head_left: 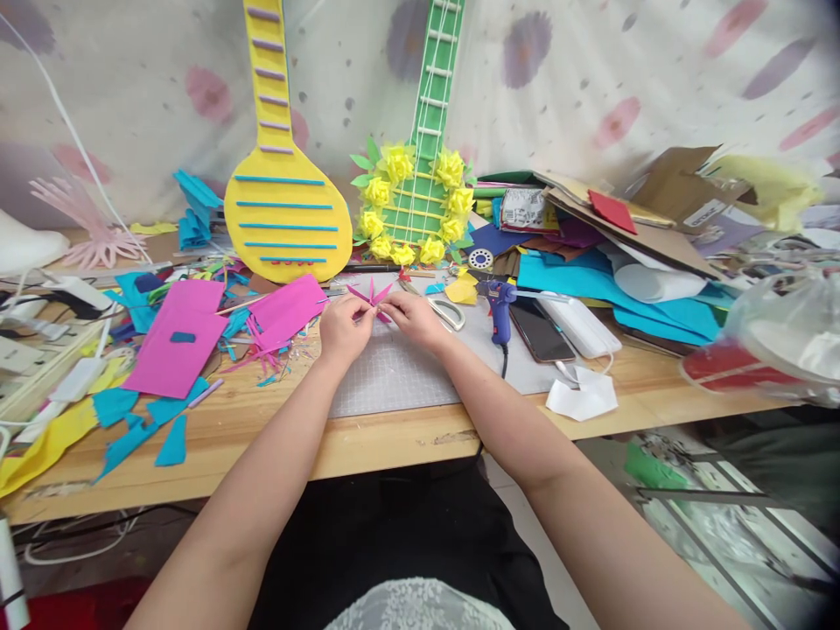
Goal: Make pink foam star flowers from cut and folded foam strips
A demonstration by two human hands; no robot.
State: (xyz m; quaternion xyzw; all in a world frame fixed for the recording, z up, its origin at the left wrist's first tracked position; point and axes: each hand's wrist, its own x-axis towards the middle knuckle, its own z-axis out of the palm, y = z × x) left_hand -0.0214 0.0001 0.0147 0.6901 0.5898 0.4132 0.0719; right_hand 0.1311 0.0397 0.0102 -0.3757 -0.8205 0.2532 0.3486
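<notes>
Over the grey cutting mat my two hands meet, fingertips close together. A small magenta paper piece with narrow pointed strips fans out between them, like a star or flower. My left hand pinches its left side. My right hand pinches it from the right, thumb and fingers closed. The very centre of the piece is hidden by my fingertips. Just right of my right hand lie scissors with pale handles. A purple glue gun stands farther right on the mat.
Behind stand a yellow guitar-shaped craft and a green one ringed with yellow flowers. Magenta sheets and blue scraps lie left. A phone, a white power bank, stacked blue sheets and a bagged cup are right.
</notes>
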